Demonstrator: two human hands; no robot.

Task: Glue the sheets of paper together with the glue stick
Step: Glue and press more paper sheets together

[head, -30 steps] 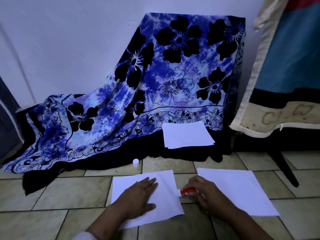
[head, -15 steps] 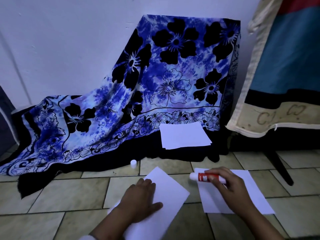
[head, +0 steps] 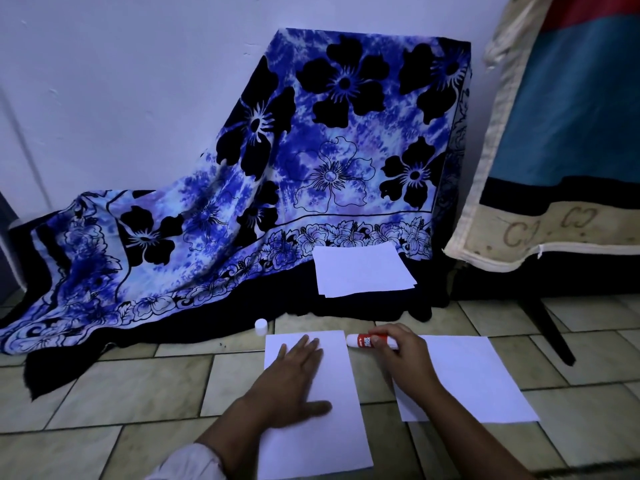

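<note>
A blue floral cloth [head: 311, 188] backs the tiled floor [head: 104, 393], where 2 thin, limp sheets lie apart: the left sheet [head: 329, 427] and the right sheet [head: 478, 375], with a spare stack of paper [head: 360, 270] resting on the cloth's dark hem. The left hand [head: 294, 379] lies flat on the left sheet, fingers [head: 304, 346] spread and gripping nothing, a sensible hold since loose paper likely slides and creases. The right hand [head: 405, 351] closes around the rigid, light glue stick [head: 367, 340], its uncapped tip at the left sheet's far right corner, and the white cap [head: 261, 324] stands nearby.
</note>
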